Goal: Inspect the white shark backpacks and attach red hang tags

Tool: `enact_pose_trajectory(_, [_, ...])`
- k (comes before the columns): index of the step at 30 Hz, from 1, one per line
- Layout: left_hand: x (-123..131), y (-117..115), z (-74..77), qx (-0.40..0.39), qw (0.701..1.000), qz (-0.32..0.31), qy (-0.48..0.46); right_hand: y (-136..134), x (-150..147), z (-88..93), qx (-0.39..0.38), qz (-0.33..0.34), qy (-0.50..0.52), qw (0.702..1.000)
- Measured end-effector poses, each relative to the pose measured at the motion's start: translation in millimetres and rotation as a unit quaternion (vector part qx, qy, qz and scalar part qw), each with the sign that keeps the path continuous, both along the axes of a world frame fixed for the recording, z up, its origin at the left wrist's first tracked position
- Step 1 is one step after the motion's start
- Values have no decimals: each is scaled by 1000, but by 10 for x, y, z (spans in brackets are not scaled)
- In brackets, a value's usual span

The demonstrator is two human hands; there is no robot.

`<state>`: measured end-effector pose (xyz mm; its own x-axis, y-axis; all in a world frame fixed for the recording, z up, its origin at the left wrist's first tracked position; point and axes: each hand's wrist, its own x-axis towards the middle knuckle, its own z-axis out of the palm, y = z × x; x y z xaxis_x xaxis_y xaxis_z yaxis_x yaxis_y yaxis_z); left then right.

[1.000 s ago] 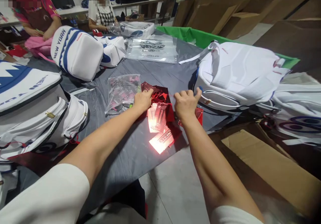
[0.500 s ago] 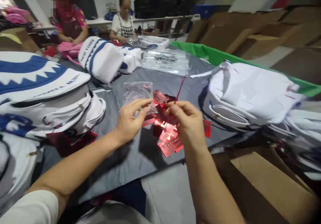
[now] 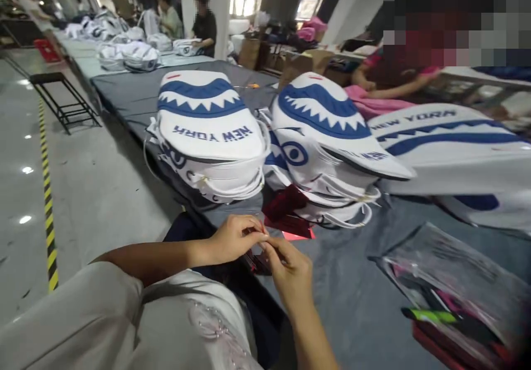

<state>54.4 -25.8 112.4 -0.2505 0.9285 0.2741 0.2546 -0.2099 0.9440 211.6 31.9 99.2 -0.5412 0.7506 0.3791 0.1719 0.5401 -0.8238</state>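
"Left hand (image 3: 237, 240) and right hand (image 3: 292, 265) meet at the fingertips in our head view. What do we have between them?"

"Both are closed in a pinch on a thin red sliver (image 3: 263, 228), mostly covered by our fingers. Just below shows a shiny dark red tag (image 3: 260, 264); we cannot tell whether the two are joined."

"And just beyond our hands?"

"Glossy, flat red cards (image 3: 286, 203) lie on creased grey cloth (image 3: 344, 281), against the middle backpack (image 3: 319, 110), a smooth white shell with blue waves and jagged teeth. Beside it, the left backpack (image 3: 207, 143) has a rounded flap lettered NEW YORK."

"To the right?"

"We see a third white backpack (image 3: 452, 160) and, nearer us, a limp, clear plastic bag (image 3: 452, 248) with pink pieces inside. One slim lime-green item (image 3: 431, 315) shows at its near edge."
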Motion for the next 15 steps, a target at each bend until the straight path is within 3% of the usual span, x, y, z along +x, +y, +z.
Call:
enact_pose_trajectory(2, [-254,-322,-149,-18,998,59,-15,-195,-313,-54,5,44,-11,999])
enact_pose_trajectory(5, [-524,-630,-352,-32,991,92,-94,-468,-690,-152,7,58,-13,998])
enact_pose_trajectory(8, [-740,-779,-484,-21,982,96,-159,-670,-964,-279,-50,3,-2,999])
enact_pose_trajectory(12, [-1089,-927,-582,16,975,148,-168,-786,-1199,-355,-131,-119,76,981])
enact_pose_trajectory(15, [-1388,-1025,-632,37,960,189,-202,-759,-1335,-281,-113,-117,102,981])
